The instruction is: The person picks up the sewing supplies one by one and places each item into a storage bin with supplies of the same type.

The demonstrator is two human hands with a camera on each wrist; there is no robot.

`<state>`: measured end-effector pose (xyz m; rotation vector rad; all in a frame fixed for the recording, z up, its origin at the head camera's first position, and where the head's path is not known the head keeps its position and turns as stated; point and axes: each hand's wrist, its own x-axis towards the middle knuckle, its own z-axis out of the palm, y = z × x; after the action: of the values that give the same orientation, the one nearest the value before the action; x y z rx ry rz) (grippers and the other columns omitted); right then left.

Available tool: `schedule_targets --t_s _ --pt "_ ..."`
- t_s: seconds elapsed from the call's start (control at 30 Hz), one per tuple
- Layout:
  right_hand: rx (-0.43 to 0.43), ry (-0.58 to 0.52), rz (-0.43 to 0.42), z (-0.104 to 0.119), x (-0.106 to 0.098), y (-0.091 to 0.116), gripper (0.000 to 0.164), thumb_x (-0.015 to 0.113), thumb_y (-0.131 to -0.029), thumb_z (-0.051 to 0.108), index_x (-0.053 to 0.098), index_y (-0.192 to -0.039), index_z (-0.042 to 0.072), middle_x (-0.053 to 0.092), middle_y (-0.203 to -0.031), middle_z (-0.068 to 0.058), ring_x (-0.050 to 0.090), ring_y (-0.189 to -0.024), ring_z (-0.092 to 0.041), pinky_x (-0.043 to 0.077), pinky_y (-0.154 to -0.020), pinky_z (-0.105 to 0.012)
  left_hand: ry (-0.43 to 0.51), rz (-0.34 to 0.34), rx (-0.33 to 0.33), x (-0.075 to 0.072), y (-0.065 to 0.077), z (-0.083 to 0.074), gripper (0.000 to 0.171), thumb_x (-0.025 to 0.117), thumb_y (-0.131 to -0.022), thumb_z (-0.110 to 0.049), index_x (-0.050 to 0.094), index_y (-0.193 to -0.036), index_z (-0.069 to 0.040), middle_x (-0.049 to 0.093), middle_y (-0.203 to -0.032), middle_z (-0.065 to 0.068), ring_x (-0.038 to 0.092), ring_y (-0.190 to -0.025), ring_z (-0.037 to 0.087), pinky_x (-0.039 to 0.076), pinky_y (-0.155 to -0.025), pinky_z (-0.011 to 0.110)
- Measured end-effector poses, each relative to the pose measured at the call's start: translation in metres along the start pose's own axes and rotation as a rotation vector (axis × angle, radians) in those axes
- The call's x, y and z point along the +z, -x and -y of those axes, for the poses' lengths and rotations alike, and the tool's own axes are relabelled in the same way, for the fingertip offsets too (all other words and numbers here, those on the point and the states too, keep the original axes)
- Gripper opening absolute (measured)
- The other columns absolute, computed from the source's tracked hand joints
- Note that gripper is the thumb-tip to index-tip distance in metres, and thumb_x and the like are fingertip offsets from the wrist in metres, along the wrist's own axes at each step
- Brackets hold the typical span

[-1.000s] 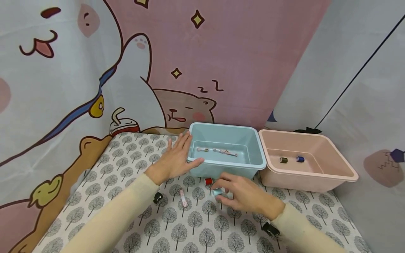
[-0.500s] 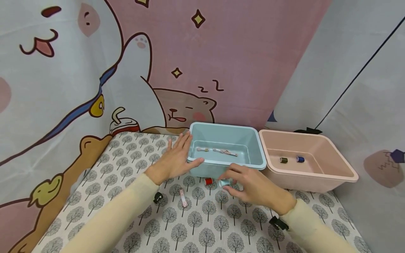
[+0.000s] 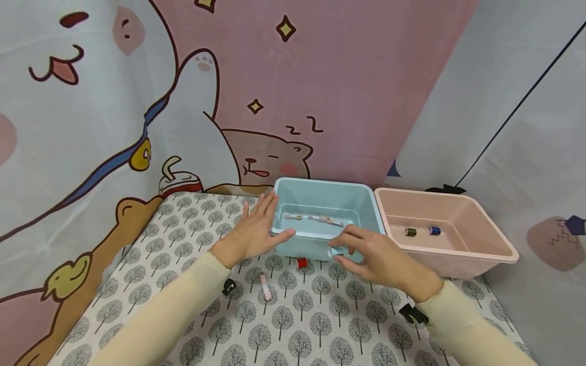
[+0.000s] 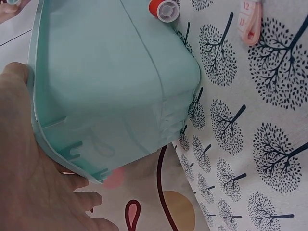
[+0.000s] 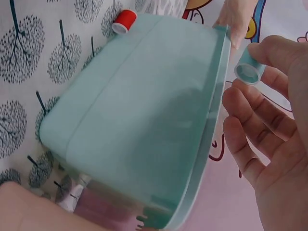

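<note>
My right hand [image 3: 377, 256] pinches a light blue thread spool [image 5: 249, 66] between thumb and fingers, in front of the blue bin's near wall. Straight fingers of my left hand [image 3: 254, 231] rest at the left rim of the light blue bin [image 3: 320, 236]. On the cloth by that bin lies a red thread spool [image 3: 301, 263]. A folded pink tape measure [image 3: 265, 286] is nearer to me; the left wrist view shows numbers on it. Inside the blue bin are several small folded strips [image 3: 317, 218], similar to the tape measure.
Right of the blue bin stands a pink bin [image 3: 458, 252], close against it. It holds a green thread spool [image 3: 410, 232] and a dark blue one [image 3: 434, 230]. A tree-print cloth [image 3: 256, 335] covers the table. Printed curtains [image 3: 348, 91] hang behind and at the sides.
My right hand has lifted the light blue spool from beside the red one, moving up and right to the blue bin's front. My left hand has stayed at the rim.
</note>
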<state>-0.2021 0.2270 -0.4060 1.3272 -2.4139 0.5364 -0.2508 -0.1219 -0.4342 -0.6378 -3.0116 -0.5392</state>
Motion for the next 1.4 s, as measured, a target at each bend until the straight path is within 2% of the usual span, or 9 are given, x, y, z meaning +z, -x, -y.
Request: schedule_targets --t_s 0.43,0.67,0.93,1.07,1.23,1.4 --pt "0.023 0.046 -0.036 -0.012 -0.011 0.003 0.029 0.094 -0.099 0.019 0.084 -0.126 0.023 0.078 -0.113 0.008 0.072 -0.085 -0.003 0.057 -0.063 -0.013 0.007 -0.001 -0.014 0.002 0.000 -0.001 0.117 0.044 -0.111 -0.087 0.007 -0.188 -0.006 -0.006 -0.199 0.009 -0.005 -0.186 0.033 -0.002 -0.146 0.073" --pt "0.015 0.039 -0.058 -0.020 -0.014 0.003 0.030 0.095 -0.096 0.014 0.084 -0.123 0.022 0.076 -0.111 0.008 0.073 -0.084 -0.005 0.059 -0.063 -0.014 0.007 -0.002 -0.013 0.001 0.001 -0.001 0.118 0.043 -0.111 -0.088 0.008 -0.188 -0.006 -0.006 -0.199 0.009 -0.004 -0.186 0.035 -0.002 -0.146 0.073" --pt "0.022 0.053 -0.064 -0.028 -0.022 0.004 0.029 0.094 -0.097 0.013 0.084 -0.124 0.021 0.075 -0.106 0.009 0.070 -0.080 -0.007 0.053 -0.061 -0.015 0.008 -0.008 -0.010 0.002 0.001 0.000 0.117 0.048 -0.111 -0.085 0.008 -0.188 -0.006 -0.005 -0.199 0.009 -0.004 -0.186 0.036 -0.002 -0.146 0.073" --pt "0.051 0.054 -0.059 -0.030 -0.027 0.004 0.030 0.093 -0.099 0.014 0.084 -0.126 0.022 0.075 -0.107 0.010 0.068 -0.082 -0.006 0.053 -0.062 -0.017 0.005 -0.010 -0.010 0.002 0.001 -0.001 0.115 0.048 -0.112 -0.083 0.008 -0.188 -0.005 -0.005 -0.199 0.009 -0.003 -0.186 0.036 -0.002 -0.146 0.072" --pt "0.067 0.036 -0.054 -0.035 -0.032 0.003 0.029 0.089 -0.102 0.010 0.084 -0.129 0.021 0.074 -0.112 0.010 0.066 -0.087 -0.007 0.055 -0.067 -0.019 -0.006 -0.007 -0.008 0.001 0.000 0.000 0.120 0.039 -0.110 -0.091 0.007 -0.188 -0.006 -0.006 -0.199 0.009 -0.003 -0.185 0.035 -0.001 -0.146 0.073" --pt "0.035 0.027 -0.088 -0.044 -0.038 0.001 0.031 0.092 -0.097 0.006 0.085 -0.126 0.017 0.078 -0.112 0.006 0.068 -0.086 -0.009 0.051 -0.069 -0.014 0.001 -0.010 -0.008 0.002 0.000 0.000 0.119 0.042 -0.110 -0.089 0.008 -0.188 -0.006 -0.005 -0.199 0.009 -0.003 -0.185 0.035 0.000 -0.146 0.073"
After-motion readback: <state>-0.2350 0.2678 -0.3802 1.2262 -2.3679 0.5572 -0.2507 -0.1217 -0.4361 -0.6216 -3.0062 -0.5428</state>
